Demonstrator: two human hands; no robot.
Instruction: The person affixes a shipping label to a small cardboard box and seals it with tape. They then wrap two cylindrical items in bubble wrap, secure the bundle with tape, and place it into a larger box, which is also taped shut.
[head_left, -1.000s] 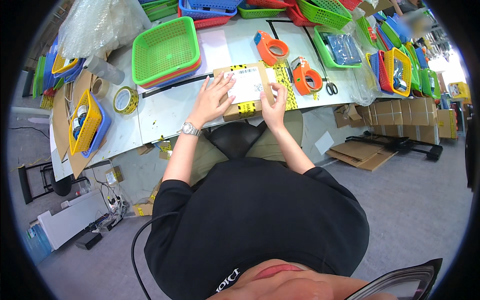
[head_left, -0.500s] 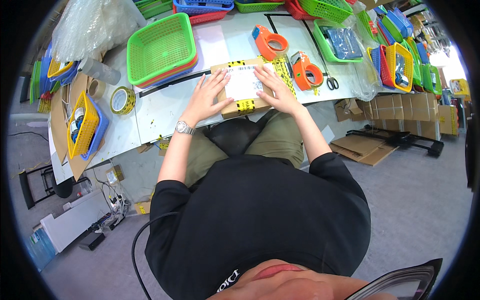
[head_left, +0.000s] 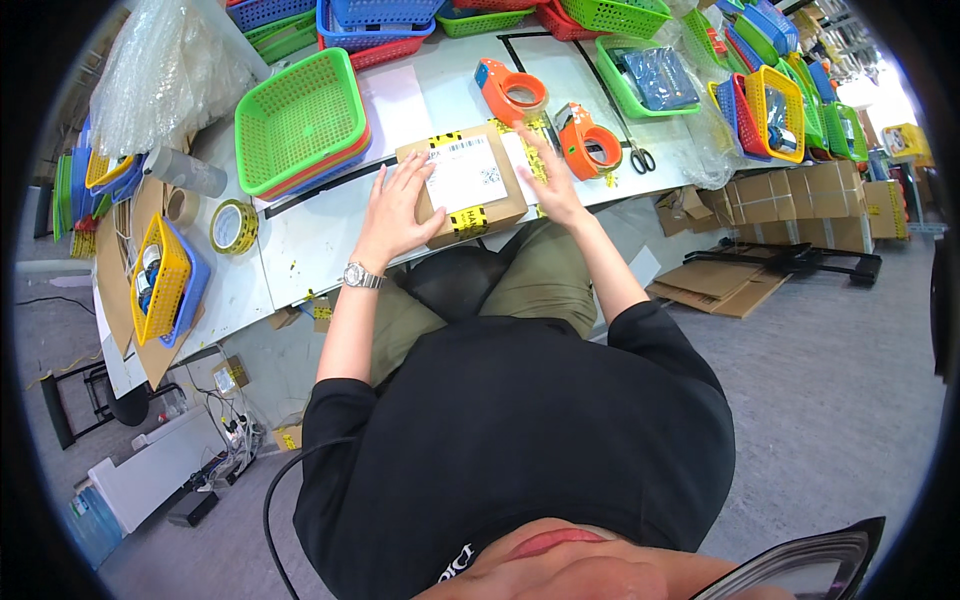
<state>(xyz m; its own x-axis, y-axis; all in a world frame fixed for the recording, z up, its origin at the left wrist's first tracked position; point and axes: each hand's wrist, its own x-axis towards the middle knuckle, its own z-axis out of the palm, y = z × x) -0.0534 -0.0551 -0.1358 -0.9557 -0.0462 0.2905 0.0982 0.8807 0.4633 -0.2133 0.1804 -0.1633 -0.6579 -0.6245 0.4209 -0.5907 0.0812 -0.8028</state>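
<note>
A brown cardboard box (head_left: 508,203) lies on the table in front of me, with black-and-yellow tape across it and a white printed label (head_left: 463,178) on top. My left hand (head_left: 398,208) rests on the box's left side, fingers stretched over the label's edge and thumb spread toward the near side. Just off the box's right side is my right hand (head_left: 552,185), its fingers extended and apart. A white, paper-like piece (head_left: 516,160) shows between that hand and the box, partly hidden; whether the hand touches it I cannot tell.
Two orange tape dispensers (head_left: 512,92) (head_left: 588,142) and black scissors (head_left: 641,158) lie right of the box. Stacked green baskets (head_left: 300,120) stand left, near a tape roll (head_left: 234,227) and a yellow basket (head_left: 160,280). Another green basket (head_left: 648,78) holds a dark packet.
My right hand has come off the label to the box's right side, uncovering more of the label. The left hand stays on the box's left side. The whole view has shifted slightly.
</note>
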